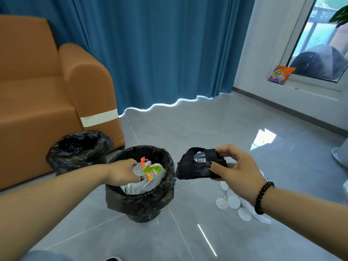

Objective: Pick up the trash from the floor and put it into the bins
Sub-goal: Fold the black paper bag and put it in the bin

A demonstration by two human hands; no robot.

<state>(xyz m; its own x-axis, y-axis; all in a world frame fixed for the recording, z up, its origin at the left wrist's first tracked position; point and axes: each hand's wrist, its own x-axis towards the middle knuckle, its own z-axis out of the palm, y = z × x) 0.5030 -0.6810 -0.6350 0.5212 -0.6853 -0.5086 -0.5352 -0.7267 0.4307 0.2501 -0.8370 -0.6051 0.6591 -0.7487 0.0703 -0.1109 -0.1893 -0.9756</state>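
Two bins lined with black bags stand on the grey floor. The nearer bin [140,202] holds white plastic and a wrapper with green and orange print [151,169]. My left hand [123,174] reaches into this bin and its fingers curl on the white plastic trash. The second bin [79,149] stands behind it, next to the sofa. To the right of the near bin, my right hand [235,170] grips a black fabric pouch [195,166] in the air, thumb on top. Several white round pads [233,201] lie on the floor below that hand.
An orange sofa [47,91] fills the left side. Blue curtains [160,49] hang along the back. A purple and orange packet [280,74] leans on the window ledge at the right. Something white [340,153] sits at the right edge of the floor.
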